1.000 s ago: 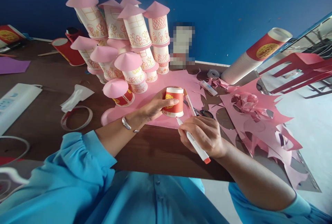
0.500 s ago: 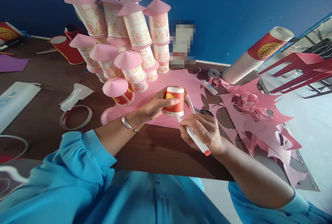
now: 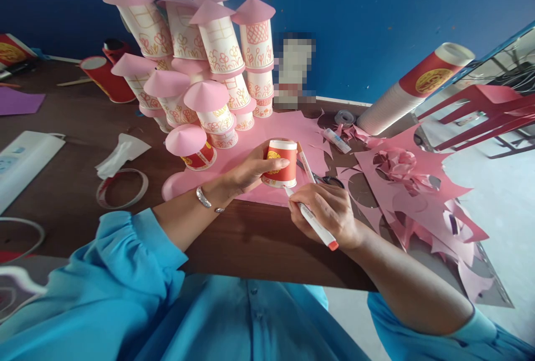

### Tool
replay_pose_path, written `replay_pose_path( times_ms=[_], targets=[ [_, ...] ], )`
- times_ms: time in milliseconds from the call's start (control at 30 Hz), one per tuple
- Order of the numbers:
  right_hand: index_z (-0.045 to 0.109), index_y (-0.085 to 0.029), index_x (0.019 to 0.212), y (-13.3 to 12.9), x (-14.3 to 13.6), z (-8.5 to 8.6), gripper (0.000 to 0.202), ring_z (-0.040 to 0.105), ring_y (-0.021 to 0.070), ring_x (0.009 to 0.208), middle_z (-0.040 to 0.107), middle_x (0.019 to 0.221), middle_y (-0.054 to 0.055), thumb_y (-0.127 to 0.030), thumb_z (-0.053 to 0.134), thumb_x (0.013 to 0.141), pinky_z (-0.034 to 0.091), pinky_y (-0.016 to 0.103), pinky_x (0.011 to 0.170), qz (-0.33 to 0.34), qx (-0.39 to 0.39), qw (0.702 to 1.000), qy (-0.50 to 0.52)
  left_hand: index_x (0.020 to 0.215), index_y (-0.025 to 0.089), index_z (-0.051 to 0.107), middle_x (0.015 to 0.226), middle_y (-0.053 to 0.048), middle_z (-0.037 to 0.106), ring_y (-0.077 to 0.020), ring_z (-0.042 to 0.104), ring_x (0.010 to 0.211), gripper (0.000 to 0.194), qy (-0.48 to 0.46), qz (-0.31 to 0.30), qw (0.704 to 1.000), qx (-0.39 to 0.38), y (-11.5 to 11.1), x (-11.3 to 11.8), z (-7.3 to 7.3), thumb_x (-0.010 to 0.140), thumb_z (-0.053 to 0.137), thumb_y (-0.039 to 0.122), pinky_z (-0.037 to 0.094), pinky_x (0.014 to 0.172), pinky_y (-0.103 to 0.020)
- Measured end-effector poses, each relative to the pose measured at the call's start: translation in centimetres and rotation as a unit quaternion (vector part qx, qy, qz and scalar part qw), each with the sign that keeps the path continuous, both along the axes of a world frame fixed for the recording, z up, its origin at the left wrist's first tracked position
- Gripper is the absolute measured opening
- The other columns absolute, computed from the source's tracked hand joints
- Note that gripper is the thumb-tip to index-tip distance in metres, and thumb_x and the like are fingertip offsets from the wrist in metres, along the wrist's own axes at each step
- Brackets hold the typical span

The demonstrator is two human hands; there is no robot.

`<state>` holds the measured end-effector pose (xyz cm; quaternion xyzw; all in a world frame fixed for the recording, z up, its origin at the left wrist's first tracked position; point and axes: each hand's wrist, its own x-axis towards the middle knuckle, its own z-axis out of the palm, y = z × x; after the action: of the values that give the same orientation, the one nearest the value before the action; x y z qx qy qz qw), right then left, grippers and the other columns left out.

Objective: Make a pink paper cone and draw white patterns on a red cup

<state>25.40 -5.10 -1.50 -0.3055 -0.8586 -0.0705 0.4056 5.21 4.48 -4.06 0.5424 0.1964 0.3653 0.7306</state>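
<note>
In my left hand point(image 3: 254, 167) is a red paper cup point(image 3: 288, 173) with a gold emblem, its thumb across the front. Small drawn marks run along the cup's white lower band. My right hand point(image 3: 326, 210) is closed round a white marker point(image 3: 315, 224) with an orange-red end, and its tip meets the lower band of the cup. A second white marker point(image 3: 306, 166) stands out just right of the cup; whatever supports it is hidden. Behind my left hand rise stacked paper-cup towers point(image 3: 221, 43) with pink cone roofs and drawn flowers.
Pink paper point(image 3: 288, 127) lies under the towers, with scissors point(image 3: 330, 181) and a glue tube point(image 3: 337, 141) nearby. Cut pink scraps point(image 3: 401, 169) cover the right side. A tall cup stack point(image 3: 413, 91) leans at the back right. Tape point(image 3: 122, 189) and tissue point(image 3: 123, 156) lie left.
Hardly anything differs. The marker tip stays at the cup's lower band, and both hands hold nearly the same position.
</note>
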Motion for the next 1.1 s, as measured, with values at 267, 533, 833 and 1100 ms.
replay_pose_path(
  times_ms=[267,533,833,1100],
  targets=[
    [0.057,-0.025,0.104,0.00,0.05,-0.19,0.021,0.073,0.0132,0.061,0.075,0.076,-0.004,-0.006,0.065,0.101,0.054,0.026,0.056,-0.002,0.000,1.000,-0.003,0.128,0.018,0.077,0.117,-0.012,0.078,-0.0209,0.069,0.095,0.048,0.017,0.013,1.000,-0.007,-0.18,-0.04,0.28,0.090,0.086,0.046,0.058,0.082,-0.031],
    [0.057,-0.024,0.105,0.14,0.11,-0.19,0.020,0.074,0.0137,0.062,0.075,0.076,-0.004,-0.006,0.065,0.102,0.055,0.026,0.057,-0.006,0.002,1.000,-0.013,0.129,0.018,0.076,0.119,-0.013,0.079,-0.0212,0.070,0.095,0.051,0.017,0.016,1.000,-0.010,-0.15,-0.09,0.09,0.089,0.087,0.047,0.057,0.082,-0.032],
    [0.057,-0.025,0.105,0.04,0.11,-0.18,0.023,0.072,0.0139,0.060,0.073,0.074,-0.005,-0.004,0.066,0.099,0.054,0.026,0.056,-0.013,-0.002,1.000,-0.012,0.129,0.018,0.076,0.115,-0.013,0.079,-0.0217,0.071,0.095,0.048,0.005,0.002,1.000,-0.003,-0.09,-0.06,0.05,0.091,0.086,0.047,0.057,0.079,-0.030],
    [0.059,-0.024,0.106,-0.04,0.07,-0.28,0.022,0.073,0.0141,0.063,0.075,0.077,-0.004,-0.005,0.067,0.099,0.056,0.026,0.059,-0.001,-0.003,1.000,-0.017,0.127,0.018,0.077,0.110,-0.012,0.079,-0.0198,0.069,0.090,0.050,0.005,0.014,1.000,-0.002,-0.01,0.03,-0.20,0.089,0.088,0.047,0.056,0.077,-0.030]
  ],
)
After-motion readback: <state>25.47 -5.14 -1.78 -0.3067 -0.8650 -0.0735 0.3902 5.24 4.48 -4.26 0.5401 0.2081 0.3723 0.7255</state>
